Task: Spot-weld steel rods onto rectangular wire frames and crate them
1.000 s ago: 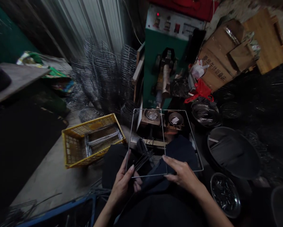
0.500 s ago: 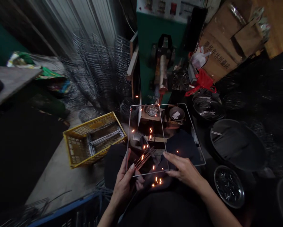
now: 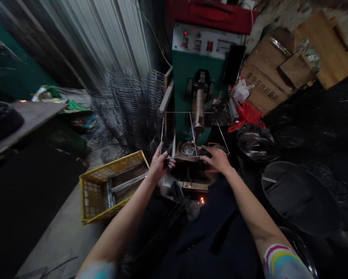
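Closest in, a bundle of thin wire rods (image 3: 174,217) lay across the person's dark lap, well below the fingers, with one tiny orange ember (image 3: 202,200) glowing just beside it. Off to the left of the fingers sat a yellow crate (image 3: 112,186) with more rods in it.

Both arms were stretched out. The left hand (image 3: 159,162) had its fingers pinched shut on the near left corner of a rectangular wire frame (image 3: 176,112), and the right hand (image 3: 216,159) had its fingers curled down over the frame's near edge. The frame tilted up and away from the fingers, with its cross wire running right past the welder's electrode arm (image 3: 199,108). A small dish of metal bits (image 3: 188,149) sat between the two hands.

It looked like the lining-up step at the green welding machine (image 3: 197,73). A next move would call for steady fingers and the joint set squarely under that electrode.

Further back were stacked wire racks (image 3: 130,104) and cardboard boxes (image 3: 264,83).
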The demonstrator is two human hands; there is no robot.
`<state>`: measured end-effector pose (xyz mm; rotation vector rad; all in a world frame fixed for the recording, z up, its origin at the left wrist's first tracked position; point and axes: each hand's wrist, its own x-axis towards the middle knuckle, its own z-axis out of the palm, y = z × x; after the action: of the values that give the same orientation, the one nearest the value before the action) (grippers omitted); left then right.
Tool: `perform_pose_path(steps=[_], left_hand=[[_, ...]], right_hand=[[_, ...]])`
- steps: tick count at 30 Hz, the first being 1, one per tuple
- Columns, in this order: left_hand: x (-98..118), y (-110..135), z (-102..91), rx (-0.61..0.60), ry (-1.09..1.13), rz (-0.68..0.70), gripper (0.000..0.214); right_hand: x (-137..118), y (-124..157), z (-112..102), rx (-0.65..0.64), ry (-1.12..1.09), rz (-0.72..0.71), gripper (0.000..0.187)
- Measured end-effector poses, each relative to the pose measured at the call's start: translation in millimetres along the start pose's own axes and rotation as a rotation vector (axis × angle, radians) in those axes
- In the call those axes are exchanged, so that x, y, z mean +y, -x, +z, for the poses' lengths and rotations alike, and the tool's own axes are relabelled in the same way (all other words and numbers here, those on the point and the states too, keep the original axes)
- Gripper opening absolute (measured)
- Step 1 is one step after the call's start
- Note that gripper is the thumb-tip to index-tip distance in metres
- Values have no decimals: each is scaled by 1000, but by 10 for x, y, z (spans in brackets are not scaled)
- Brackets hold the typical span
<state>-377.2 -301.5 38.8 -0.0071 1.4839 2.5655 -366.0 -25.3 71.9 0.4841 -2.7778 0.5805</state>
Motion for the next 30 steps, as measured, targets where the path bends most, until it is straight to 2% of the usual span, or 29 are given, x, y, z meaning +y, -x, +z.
perform_pose_path(steps=[4, 9, 14, 21, 23, 26, 28, 30], left_hand=[[41, -260, -30, 23, 7, 6, 83], [82, -340, -14, 33, 20, 9, 82], [109, -402, 10, 24, 22, 32, 81], [5, -487, -63, 8, 40, 29, 81], [-4, -512, -67, 8, 50, 29, 80], [36, -514, -38, 23, 54, 18, 81], [76, -415, -17, 30, 47, 15, 82], [94, -172, -17, 15, 24, 12, 85]], right_hand=[[153, -259, 27, 42, -17, -24, 49], [232, -415, 82, 89, -48, -3, 50], [295, -499, 115, 117, -98, -17, 48], [369, -490, 148, 134, -137, -5, 50], [476, -498, 73, 219, -87, 71, 55], [687, -482, -69, 340, -82, 347, 52], [769, -378, -128, 293, -276, 521, 52], [743, -128, -138, 209, -536, 611, 53]])
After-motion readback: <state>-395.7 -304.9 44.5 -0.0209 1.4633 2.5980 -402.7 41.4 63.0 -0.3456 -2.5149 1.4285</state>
